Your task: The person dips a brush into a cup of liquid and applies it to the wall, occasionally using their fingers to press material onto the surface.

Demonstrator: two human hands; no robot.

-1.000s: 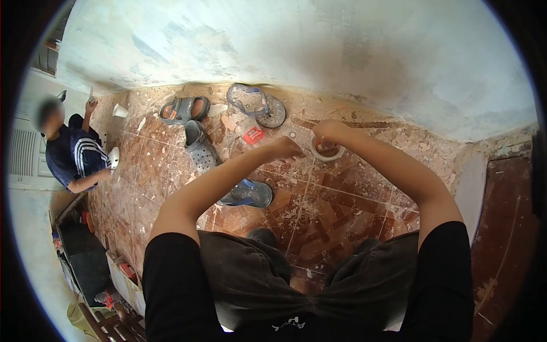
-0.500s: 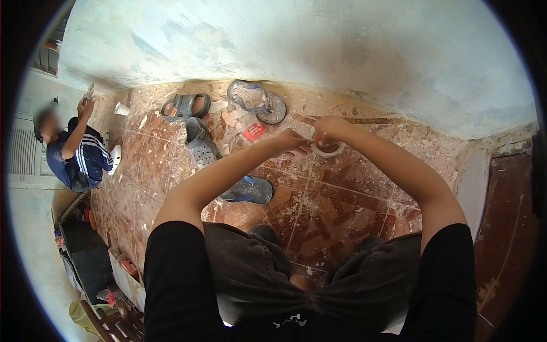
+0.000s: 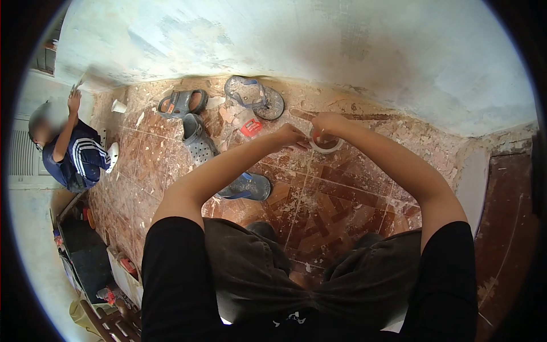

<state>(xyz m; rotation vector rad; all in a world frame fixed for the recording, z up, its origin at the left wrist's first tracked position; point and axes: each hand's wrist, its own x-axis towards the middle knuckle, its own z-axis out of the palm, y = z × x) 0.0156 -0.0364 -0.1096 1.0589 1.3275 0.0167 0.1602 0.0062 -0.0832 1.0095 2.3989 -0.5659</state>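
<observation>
A pale ring that looks like a roll of tape (image 3: 327,150) hangs over the floor in front of me. My right hand (image 3: 328,125) grips its upper edge from above, the fingers curled into the ring. On the ring's left side, the fingertips of my left hand (image 3: 290,137) are pinched together at the rim. Whether they hold a loose end of tape is too small to tell. Left of my hands lie a bottle-like clear item with a red label (image 3: 250,127) and a grey flip-flop with a blue strap (image 3: 272,105).
Grey clogs (image 3: 196,139), a sandal (image 3: 183,104) and another flip-flop (image 3: 250,187) lie on the flake-strewn tiled floor (image 3: 307,214). A patchy pale wall (image 3: 273,40) rises ahead. At far left a crouching person (image 3: 77,148) raises a hand toward the wall. A white cup (image 3: 119,106) lies nearby.
My hands keep nearly the same hold on the ring, with only a slight shift. The other person's raised hand has moved up and left. The view has shifted slightly.
</observation>
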